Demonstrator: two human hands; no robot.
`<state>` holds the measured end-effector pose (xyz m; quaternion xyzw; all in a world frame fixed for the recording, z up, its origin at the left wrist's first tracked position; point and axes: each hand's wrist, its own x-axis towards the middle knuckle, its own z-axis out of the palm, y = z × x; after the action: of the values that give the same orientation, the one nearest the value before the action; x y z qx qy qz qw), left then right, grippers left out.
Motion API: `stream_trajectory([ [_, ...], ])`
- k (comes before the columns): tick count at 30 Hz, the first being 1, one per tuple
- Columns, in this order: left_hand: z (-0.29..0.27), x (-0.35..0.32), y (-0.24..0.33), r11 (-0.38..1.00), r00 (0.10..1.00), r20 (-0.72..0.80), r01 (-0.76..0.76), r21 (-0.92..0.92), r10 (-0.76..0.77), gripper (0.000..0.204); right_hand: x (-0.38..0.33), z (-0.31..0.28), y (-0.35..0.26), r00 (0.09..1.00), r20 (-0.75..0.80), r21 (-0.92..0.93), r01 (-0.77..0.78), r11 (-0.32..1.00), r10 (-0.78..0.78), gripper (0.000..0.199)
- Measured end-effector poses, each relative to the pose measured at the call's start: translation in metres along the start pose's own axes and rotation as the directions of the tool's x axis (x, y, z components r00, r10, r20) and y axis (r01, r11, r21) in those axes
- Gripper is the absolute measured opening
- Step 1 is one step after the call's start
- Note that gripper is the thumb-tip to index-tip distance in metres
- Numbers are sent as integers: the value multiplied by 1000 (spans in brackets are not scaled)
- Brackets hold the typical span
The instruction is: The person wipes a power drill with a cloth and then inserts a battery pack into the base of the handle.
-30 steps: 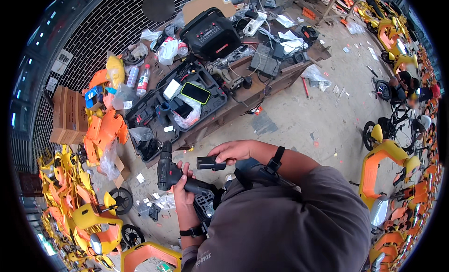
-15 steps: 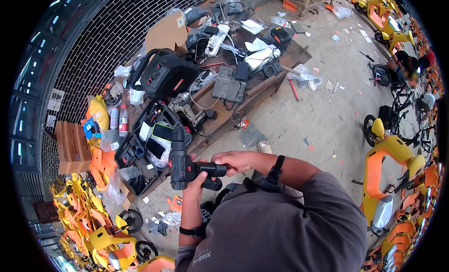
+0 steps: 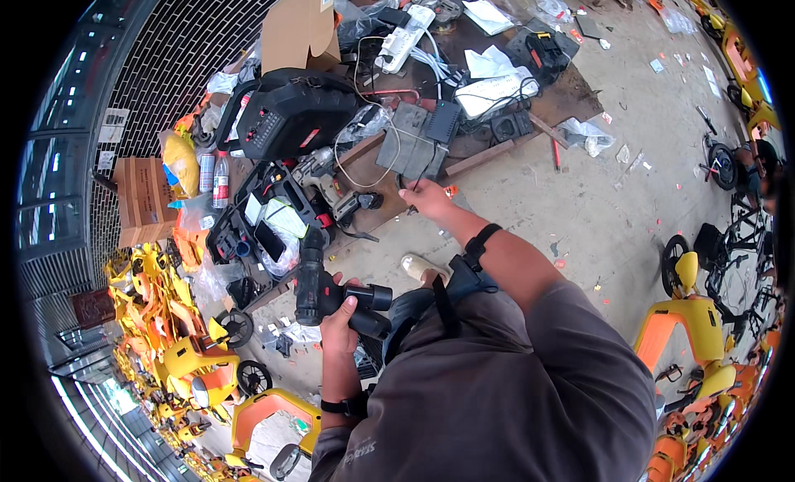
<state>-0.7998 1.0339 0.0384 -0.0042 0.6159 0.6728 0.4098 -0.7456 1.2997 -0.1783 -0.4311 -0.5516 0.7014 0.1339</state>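
Black plastic, pistol-shaped cordless power drill [image 3: 319,287]: gripped in the left hand [image 3: 339,329], fingers wrapped round its handle, nose tilted up and away from the body, battery end toward the person's lap. Right hand [image 3: 426,199]: stretched forward, well apart from the drill, fingers curled at the near edge of a flat grey metal box [image 3: 411,142] lying on the low dark wooden board [image 3: 571,97]; whether it pinches anything there is too small to tell. To the left of that hand, an open black tool case [image 3: 265,225] and a black boxy machine with a carrying handle [image 3: 290,109]. Beyond the reaching hand, a white power strip [image 3: 403,39] with cables. Judged progress: tool in hand, nothing yet being drilled or fastened; the reach for a part looks unfinished.
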Motion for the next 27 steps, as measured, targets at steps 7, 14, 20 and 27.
stream_trajectory([
  [7,-22,4,0,999,998,-58,6,-44,-9,70,-13,-7,-8,981,30,201,-194,960,192,28],
  [14,-16,35,17,994,1000,7,-15,-110,15,65,-13,-24,-38,961,166,305,-264,915,222,31],
  [20,-35,63,26,997,994,103,40,-61,-34,65,-11,-33,-26,968,164,512,-250,822,192,31],
  [27,-57,87,35,996,988,146,63,-60,-54,63,-19,-5,-19,966,74,233,-260,937,250,30],
])
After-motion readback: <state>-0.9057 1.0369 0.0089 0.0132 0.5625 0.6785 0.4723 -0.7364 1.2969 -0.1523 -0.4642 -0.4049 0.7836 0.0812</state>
